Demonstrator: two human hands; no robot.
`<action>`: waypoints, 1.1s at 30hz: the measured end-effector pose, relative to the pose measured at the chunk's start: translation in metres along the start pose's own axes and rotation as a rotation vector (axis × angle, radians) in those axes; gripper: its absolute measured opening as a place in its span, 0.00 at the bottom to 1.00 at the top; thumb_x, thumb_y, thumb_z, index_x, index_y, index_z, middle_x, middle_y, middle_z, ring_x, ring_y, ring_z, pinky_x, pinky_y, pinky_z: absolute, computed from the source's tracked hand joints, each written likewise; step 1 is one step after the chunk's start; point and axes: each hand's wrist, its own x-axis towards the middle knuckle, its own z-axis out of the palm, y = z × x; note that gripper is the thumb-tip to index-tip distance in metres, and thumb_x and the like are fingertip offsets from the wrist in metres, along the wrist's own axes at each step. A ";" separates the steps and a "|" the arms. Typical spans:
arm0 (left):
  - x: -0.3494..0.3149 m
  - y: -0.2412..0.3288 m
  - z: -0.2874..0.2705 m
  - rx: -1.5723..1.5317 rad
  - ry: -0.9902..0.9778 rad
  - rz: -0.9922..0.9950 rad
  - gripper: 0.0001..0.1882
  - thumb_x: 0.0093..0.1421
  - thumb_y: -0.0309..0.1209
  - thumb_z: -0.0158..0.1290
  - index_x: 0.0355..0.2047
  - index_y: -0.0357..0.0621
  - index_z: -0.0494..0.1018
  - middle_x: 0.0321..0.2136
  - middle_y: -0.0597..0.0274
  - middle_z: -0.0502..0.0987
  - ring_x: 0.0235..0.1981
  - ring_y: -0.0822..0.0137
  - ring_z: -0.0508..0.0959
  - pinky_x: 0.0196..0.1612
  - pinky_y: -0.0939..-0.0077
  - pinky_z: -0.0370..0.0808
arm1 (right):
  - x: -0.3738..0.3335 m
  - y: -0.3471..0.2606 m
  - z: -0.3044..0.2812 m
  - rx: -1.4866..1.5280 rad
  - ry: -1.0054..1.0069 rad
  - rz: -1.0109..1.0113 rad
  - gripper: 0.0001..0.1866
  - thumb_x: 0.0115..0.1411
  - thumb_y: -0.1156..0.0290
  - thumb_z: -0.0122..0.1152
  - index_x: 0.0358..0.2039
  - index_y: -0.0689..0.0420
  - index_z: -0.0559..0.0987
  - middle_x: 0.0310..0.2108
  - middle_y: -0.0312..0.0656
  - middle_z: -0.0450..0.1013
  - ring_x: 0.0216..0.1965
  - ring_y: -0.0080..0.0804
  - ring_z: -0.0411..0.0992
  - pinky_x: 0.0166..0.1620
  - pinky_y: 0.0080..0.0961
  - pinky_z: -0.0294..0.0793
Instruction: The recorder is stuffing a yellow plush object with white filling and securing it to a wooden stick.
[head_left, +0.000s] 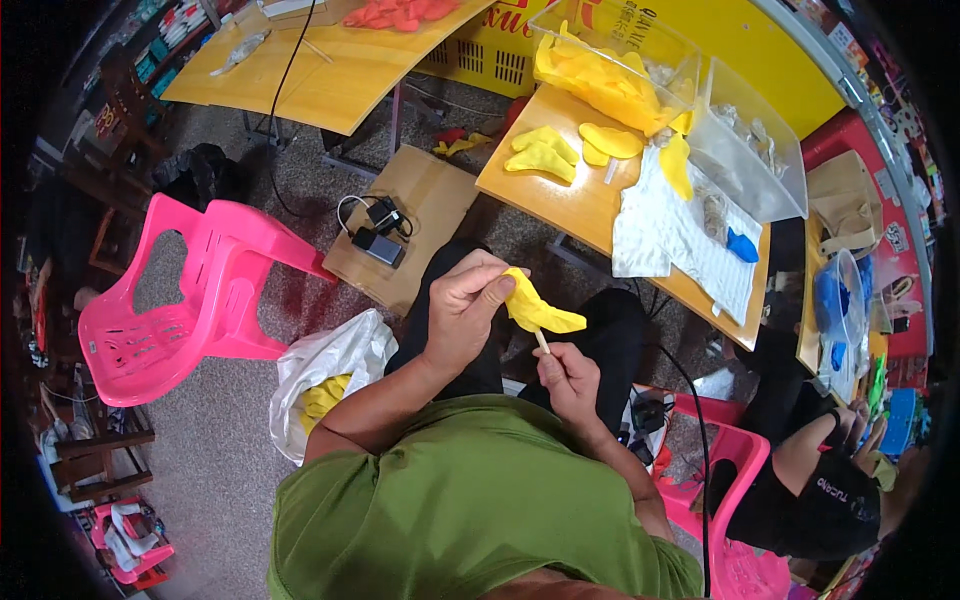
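My left hand (466,312) pinches one end of a small yellow fabric piece (538,308), held up above my lap. A thin pale stick (542,342) is gripped in my right hand (570,384). Its upper end meets the lower edge of the fabric piece; whether it goes inside, I cannot tell. Similar yellow fabric pieces (543,153) lie on the wooden table ahead to the right. Many more fill a clear plastic bin (690,62) at that table's far edge. A white plastic bag (345,352) beside my left arm holds further yellow pieces.
A pink plastic chair (215,265) stands at the left, near a cardboard box (425,205) with black adapters. On the table (590,215) lie a white cloth (650,235) and a blue piece (742,247). A black cable (703,450) hangs at the right, where another person (820,490) sits.
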 end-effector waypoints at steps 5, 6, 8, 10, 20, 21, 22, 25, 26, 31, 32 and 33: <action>-0.003 -0.008 0.001 -0.179 0.042 -0.070 0.07 0.58 0.23 0.51 0.31 0.29 0.75 0.28 0.62 0.72 0.29 0.75 0.71 0.34 0.84 0.67 | -0.006 0.000 0.003 0.293 -0.079 0.176 0.07 0.61 0.73 0.51 0.32 0.63 0.74 0.17 0.30 0.66 0.17 0.15 0.61 0.22 0.13 0.60; -0.004 -0.010 0.001 -0.232 0.073 -0.084 0.07 0.58 0.23 0.51 0.31 0.28 0.75 0.28 0.62 0.72 0.29 0.76 0.70 0.34 0.84 0.67 | -0.007 0.000 0.002 0.411 -0.080 0.212 0.08 0.61 0.72 0.50 0.32 0.63 0.74 0.17 0.30 0.66 0.17 0.14 0.59 0.22 0.13 0.59; -0.004 -0.010 0.003 -0.226 0.075 -0.075 0.07 0.58 0.24 0.52 0.31 0.29 0.74 0.28 0.63 0.72 0.29 0.76 0.70 0.33 0.84 0.67 | -0.010 0.002 0.002 0.530 -0.080 0.249 0.09 0.62 0.71 0.50 0.31 0.63 0.74 0.17 0.31 0.65 0.17 0.14 0.58 0.21 0.13 0.57; -0.004 -0.010 0.004 -0.220 0.077 -0.065 0.08 0.58 0.24 0.52 0.31 0.29 0.74 0.28 0.63 0.72 0.29 0.76 0.69 0.33 0.84 0.67 | -0.010 0.006 0.004 0.599 -0.122 0.267 0.09 0.62 0.71 0.50 0.31 0.64 0.74 0.17 0.31 0.65 0.17 0.14 0.57 0.20 0.13 0.56; 0.000 -0.004 0.001 -0.005 -0.023 0.002 0.04 0.54 0.20 0.55 0.28 0.29 0.74 0.25 0.62 0.72 0.27 0.76 0.70 0.30 0.85 0.67 | -0.005 -0.002 -0.001 0.372 -0.079 0.173 0.08 0.62 0.72 0.50 0.33 0.64 0.74 0.17 0.31 0.65 0.17 0.14 0.58 0.21 0.14 0.59; 0.000 -0.003 0.001 0.036 -0.014 0.033 0.04 0.54 0.20 0.55 0.28 0.29 0.74 0.25 0.61 0.72 0.26 0.76 0.70 0.30 0.85 0.67 | -0.006 0.000 -0.002 0.413 -0.080 0.187 0.08 0.62 0.72 0.50 0.33 0.65 0.74 0.17 0.32 0.65 0.17 0.14 0.58 0.21 0.14 0.59; 0.000 -0.003 0.001 0.036 -0.013 0.033 0.04 0.54 0.20 0.55 0.28 0.29 0.74 0.25 0.61 0.72 0.26 0.76 0.70 0.30 0.85 0.67 | -0.008 0.002 -0.003 0.455 -0.081 0.201 0.08 0.62 0.73 0.49 0.34 0.65 0.74 0.17 0.32 0.65 0.16 0.14 0.58 0.21 0.14 0.59; 0.000 -0.006 0.000 0.046 0.007 0.037 0.03 0.53 0.20 0.55 0.27 0.29 0.74 0.24 0.61 0.73 0.25 0.75 0.71 0.29 0.85 0.67 | -0.011 0.010 -0.004 0.518 -0.069 0.260 0.08 0.62 0.73 0.49 0.33 0.66 0.73 0.17 0.32 0.66 0.16 0.15 0.58 0.21 0.14 0.58; 0.001 -0.008 -0.001 0.027 -0.002 0.020 0.03 0.53 0.20 0.55 0.27 0.29 0.74 0.24 0.61 0.73 0.25 0.75 0.71 0.29 0.85 0.67 | -0.011 0.011 -0.003 0.517 -0.069 0.260 0.08 0.62 0.73 0.49 0.33 0.66 0.73 0.17 0.32 0.66 0.16 0.15 0.58 0.21 0.14 0.58; 0.002 -0.005 -0.001 0.002 -0.042 -0.007 0.04 0.52 0.20 0.56 0.27 0.30 0.75 0.24 0.61 0.73 0.25 0.75 0.71 0.28 0.84 0.67 | -0.009 0.005 -0.006 0.327 -0.092 0.165 0.06 0.61 0.75 0.50 0.31 0.65 0.73 0.15 0.31 0.65 0.16 0.15 0.60 0.21 0.14 0.59; 0.002 -0.005 -0.001 0.017 -0.066 0.001 0.04 0.52 0.20 0.57 0.27 0.30 0.75 0.24 0.61 0.73 0.24 0.75 0.71 0.28 0.84 0.67 | -0.008 0.004 -0.007 0.326 -0.092 0.165 0.06 0.61 0.75 0.50 0.31 0.65 0.73 0.15 0.31 0.65 0.16 0.15 0.60 0.21 0.14 0.59; 0.003 -0.005 -0.002 0.032 -0.091 0.009 0.04 0.51 0.20 0.57 0.27 0.31 0.75 0.24 0.61 0.73 0.24 0.75 0.70 0.27 0.84 0.66 | -0.006 0.003 -0.009 0.264 -0.106 0.134 0.07 0.61 0.74 0.50 0.31 0.65 0.73 0.16 0.32 0.65 0.17 0.16 0.60 0.21 0.14 0.58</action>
